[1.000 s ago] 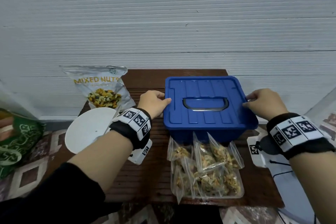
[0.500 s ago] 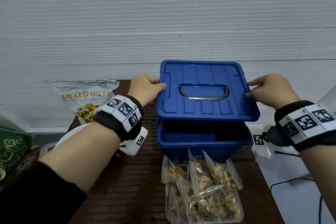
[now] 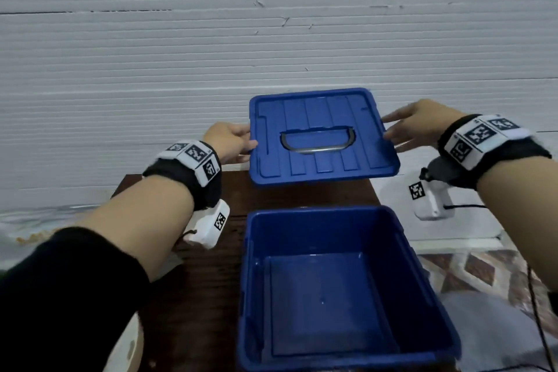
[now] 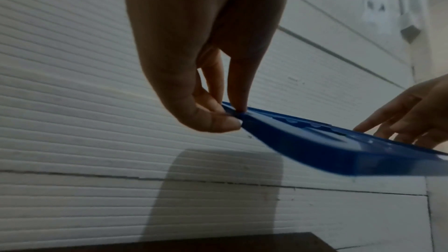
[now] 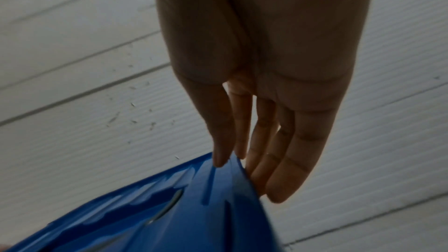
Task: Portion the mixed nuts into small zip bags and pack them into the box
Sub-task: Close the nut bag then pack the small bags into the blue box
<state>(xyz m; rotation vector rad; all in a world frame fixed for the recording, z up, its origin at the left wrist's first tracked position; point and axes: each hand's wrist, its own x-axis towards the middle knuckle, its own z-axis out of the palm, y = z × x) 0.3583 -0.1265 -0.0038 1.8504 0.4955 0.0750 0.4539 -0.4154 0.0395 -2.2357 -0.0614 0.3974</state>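
And the blue lid (image 3: 321,137) is up, lifted well clear of the box (image 3: 341,287), which a moment ago sat shut. Left hand (image 3: 229,143) pinches one edge, right hand (image 3: 419,127) pinches the other between thumb and straight fingers. The box on the table (image 3: 196,296) is open for bags, none in view.

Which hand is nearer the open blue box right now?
Left, though only slightly. The left hand pinches the raised lid's left edge; the right hand holds its right edge, higher above the blue box.
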